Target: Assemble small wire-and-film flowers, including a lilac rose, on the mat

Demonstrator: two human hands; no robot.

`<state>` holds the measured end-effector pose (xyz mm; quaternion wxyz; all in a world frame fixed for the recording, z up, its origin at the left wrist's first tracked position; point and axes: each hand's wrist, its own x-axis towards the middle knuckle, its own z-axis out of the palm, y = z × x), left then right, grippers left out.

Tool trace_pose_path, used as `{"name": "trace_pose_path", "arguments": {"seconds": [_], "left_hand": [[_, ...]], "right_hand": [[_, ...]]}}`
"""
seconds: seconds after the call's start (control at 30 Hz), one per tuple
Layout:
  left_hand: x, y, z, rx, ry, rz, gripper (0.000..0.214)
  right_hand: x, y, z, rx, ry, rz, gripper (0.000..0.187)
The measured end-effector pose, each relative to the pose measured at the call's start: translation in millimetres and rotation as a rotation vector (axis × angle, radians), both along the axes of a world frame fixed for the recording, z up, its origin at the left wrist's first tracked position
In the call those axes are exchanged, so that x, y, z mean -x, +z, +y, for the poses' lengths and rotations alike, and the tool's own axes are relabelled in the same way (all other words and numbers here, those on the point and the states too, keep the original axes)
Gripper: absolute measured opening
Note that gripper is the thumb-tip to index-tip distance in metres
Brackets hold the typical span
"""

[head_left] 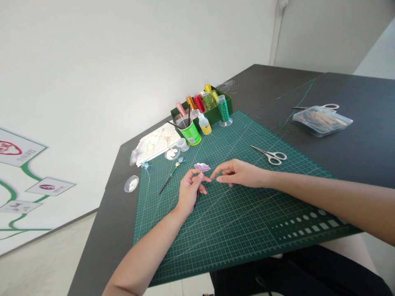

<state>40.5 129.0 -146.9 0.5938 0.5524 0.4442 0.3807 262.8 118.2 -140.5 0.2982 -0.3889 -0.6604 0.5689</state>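
A small purple and white artificial flower (202, 167) sits upright just above the fingers of my left hand (189, 189). My left thumb and index finger are pinched beneath its petals, and the part between them is mostly hidden. From the right, my right hand (236, 172) reaches in with its index fingertip at or near the left fingertips. Its thumb and index finger are apart, the other fingers are loosely bent, and I see nothing in it. Both hands are over the green cutting mat (234, 222). Scissors (271, 155) lie on the mat beyond my right wrist.
Behind the hands stand a green can (191, 135) of sticks, a glue bottle (204, 123), a teal thread spool (224, 110) and a green box (230, 102) of spools. A thin dark stick (166, 184) lies left. A clear plastic case (322, 120) sits right.
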Motion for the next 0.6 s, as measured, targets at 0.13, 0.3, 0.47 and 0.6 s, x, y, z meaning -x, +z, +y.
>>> {"name": "trace_pose_path", "arguments": {"seconds": [0.13, 0.3, 0.47, 0.6], "left_hand": [[-0.2, 1.6, -0.5, 0.004, 0.003, -0.007, 0.045], [-0.6, 1.8, -1.6, -0.003, 0.01, -0.015, 0.045], [1.2, 5.4, -2.9, -0.046, 0.02, 0.008, 0.041], [9.6, 15.2, -11.8, -0.135, 0.025, 0.069, 0.04]], "right_hand": [[-0.9, -0.5, 0.2, -0.019, -0.002, -0.04, 0.036], [-0.4, -0.9, 0.7, -0.029, -0.001, -0.049, 0.037], [-0.9, 1.2, -0.5, -0.023, 0.001, -0.047, 0.039], [-1.2, 4.3, -2.1, -0.033, 0.019, -0.007, 0.04]]}}
